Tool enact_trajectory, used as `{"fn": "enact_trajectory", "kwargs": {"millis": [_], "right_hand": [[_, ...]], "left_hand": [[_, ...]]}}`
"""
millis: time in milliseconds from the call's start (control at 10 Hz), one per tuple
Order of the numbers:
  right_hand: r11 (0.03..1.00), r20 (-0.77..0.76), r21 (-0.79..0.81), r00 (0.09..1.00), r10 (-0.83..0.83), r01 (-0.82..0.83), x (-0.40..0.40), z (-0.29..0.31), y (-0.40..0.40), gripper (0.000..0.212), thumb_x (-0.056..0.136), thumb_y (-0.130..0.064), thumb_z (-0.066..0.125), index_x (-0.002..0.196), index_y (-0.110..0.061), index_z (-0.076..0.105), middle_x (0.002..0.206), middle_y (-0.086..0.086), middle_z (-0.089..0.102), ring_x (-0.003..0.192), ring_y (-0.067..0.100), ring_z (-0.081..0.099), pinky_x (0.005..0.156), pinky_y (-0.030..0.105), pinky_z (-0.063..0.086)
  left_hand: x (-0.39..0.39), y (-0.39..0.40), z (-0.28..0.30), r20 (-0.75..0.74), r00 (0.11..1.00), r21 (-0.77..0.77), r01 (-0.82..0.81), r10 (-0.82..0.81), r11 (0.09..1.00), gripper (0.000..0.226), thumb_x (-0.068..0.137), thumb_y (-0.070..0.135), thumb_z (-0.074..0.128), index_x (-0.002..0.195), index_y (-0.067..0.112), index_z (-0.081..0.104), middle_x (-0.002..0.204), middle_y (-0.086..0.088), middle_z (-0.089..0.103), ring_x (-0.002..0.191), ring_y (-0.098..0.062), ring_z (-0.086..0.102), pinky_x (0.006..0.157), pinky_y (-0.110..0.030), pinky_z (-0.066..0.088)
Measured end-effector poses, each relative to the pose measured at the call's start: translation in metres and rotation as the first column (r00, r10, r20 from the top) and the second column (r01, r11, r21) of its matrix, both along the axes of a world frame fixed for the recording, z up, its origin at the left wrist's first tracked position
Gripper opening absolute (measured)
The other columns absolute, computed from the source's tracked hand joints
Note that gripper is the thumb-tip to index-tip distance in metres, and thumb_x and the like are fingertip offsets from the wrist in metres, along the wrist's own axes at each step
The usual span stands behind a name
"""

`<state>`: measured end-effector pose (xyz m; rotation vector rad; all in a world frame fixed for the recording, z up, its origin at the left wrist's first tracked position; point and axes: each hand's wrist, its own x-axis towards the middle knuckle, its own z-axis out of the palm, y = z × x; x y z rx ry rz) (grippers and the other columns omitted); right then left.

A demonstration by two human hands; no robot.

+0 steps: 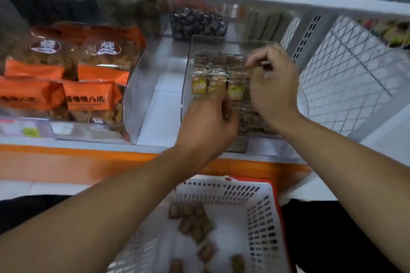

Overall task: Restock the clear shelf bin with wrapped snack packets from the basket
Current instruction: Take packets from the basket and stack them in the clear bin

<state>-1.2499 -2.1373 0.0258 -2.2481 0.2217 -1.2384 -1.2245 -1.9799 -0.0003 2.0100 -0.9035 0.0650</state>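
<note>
Several rows of wrapped snack packets [218,77] already stand on edge in the clear shelf bin [186,86] at the middle of the frame, and more lie loose on the floor of the white basket [261,213] at the bottom centre, below my forearms. Both my hands are inside the bin. My left hand [208,122] has its fingers curled down among the front rows, touching the yellow-labelled packets, though motion blur keeps me from telling whether it actually pinches one. My right hand [274,86] sits at the right side of the rows with thumb and forefinger brought together at the back row; it looks like a pinch on a packet's edge, but I cannot be sure.

These packets look small and light, a firm little block inside glossy film. I judge the film slippery and a bit crinkly, so a pinch across the flat faces should hold better than a tug at the sealed end. Standing upright and touching one another, they would likely topple like dominoes if nudged, so I would brace the row with one hand while the other slots a packet in.

At the left of the frame, orange snack bags [66,77] fill a neighbouring bin.
</note>
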Motion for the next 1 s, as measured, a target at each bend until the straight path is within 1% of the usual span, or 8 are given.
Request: {"fn": "enact_trajectory", "kwargs": {"millis": [100,200,300,400,600,700,900,1000], "right_hand": [[0.943,0.149,-0.096,0.932,0.33,-0.319,-0.04,-0.025,0.047,0.027,0.064,0.019,0.037,0.066,-0.005,0.05,0.067,0.008,0.049,0.063,0.022,0.045,0.059,0.033,0.036],[0.862,-0.273,0.077,0.821,0.502,-0.501,-0.089,-0.114,0.084,0.022,0.067,0.006,0.04,0.07,-0.012,0.052,0.074,0.004,0.053,0.07,0.021,0.049,0.064,0.03,0.04],[0.906,-0.916,0.294,0.179,0.358,-0.306,-0.132,-0.233,0.094,0.029,0.088,-0.003,0.049,0.111,-0.015,0.063,0.118,0.011,0.062,0.107,0.03,0.059,0.088,0.041,0.05],[0.981,-0.95,0.19,-0.262,0.173,-0.041,-0.175,-0.33,0.101,0.056,0.096,-0.023,0.06,0.147,-0.012,0.037,0.144,0.017,0.04,0.129,0.035,0.047,0.103,0.044,0.044],[0.945,-0.89,0.275,-0.324,0.32,0.179,-0.216,-0.399,0.101,0.092,0.083,-0.043,0.078,0.152,-0.01,0.025,0.145,0.018,0.042,0.129,0.032,0.051,0.102,0.037,0.042],[0.8,-0.825,0.37,-0.228,0.516,0.473,-0.216,-0.407,0.111,0.083,0.074,-0.025,0.082,0.143,-0.015,0.037,0.135,0.016,0.053,0.12,0.034,0.058,0.097,0.04,0.051],[0.563,-0.729,0.586,0.077,0.68,0.583,-0.197,-0.404,0.141,0.113,0.073,-0.016,0.084,0.156,-0.037,0.01,0.14,0.015,0.048,0.105,0.027,0.061,0.071,0.021,0.053],[0.507,-0.68,0.648,0.131,0.722,0.569,-0.184,-0.4,0.162,0.108,0.073,-0.009,0.082,0.155,-0.038,0.018,0.141,0.016,0.047,0.121,0.033,0.058,0.094,0.038,0.055]], "left_hand": [[-0.024,0.037,-0.035,0.009,0.996,0.142,0.082,-0.084,0.987,0.026,0.077,0.03,0.051,0.062,0.029,0.029,0.053,0.007,0.038,0.056,-0.028,0.05,0.048,-0.035,0.034],[-0.037,0.079,-0.112,-0.235,0.94,0.544,0.338,-0.247,0.768,0.023,0.079,0.032,0.057,0.065,0.028,0.04,0.068,0.005,0.056,0.075,-0.03,0.063,0.06,-0.032,0.044],[-0.046,0.123,-0.205,-0.617,0.785,0.667,0.561,-0.059,0.49,0.02,0.09,0.023,0.069,0.108,0.021,0.061,0.11,-0.003,0.068,0.102,-0.024,0.063,0.082,-0.023,0.049],[-0.067,0.152,-0.285,-0.722,0.639,0.675,0.568,0.265,0.47,0.058,0.094,0.02,0.069,0.143,0.005,0.042,0.141,-0.023,0.053,0.127,-0.037,0.054,0.101,-0.037,0.045],[-0.109,0.158,-0.353,-0.624,0.493,0.772,0.273,0.606,0.573,0.067,0.092,0.035,0.067,0.144,0.005,0.036,0.138,-0.02,0.051,0.124,-0.038,0.055,0.101,-0.04,0.047],[-0.111,0.148,-0.363,-0.642,0.422,0.763,0.266,0.64,0.589,0.061,0.09,0.029,0.069,0.136,-0.001,0.044,0.123,-0.018,0.062,0.112,-0.036,0.063,0.092,-0.04,0.053],[-0.123,0.121,-0.368,-0.756,0.236,0.654,0.305,0.611,0.692,0.056,0.089,0.026,0.067,0.133,0.0,0.044,0.128,-0.022,0.059,0.116,-0.038,0.062,0.092,-0.044,0.053],[-0.13,0.115,-0.369,-0.866,0.196,0.5,0.306,0.461,0.81,0.041,0.085,0.008,0.062,0.121,-0.01,0.056,0.113,-0.033,0.063,0.103,-0.045,0.065,0.079,-0.048,0.055]]}}
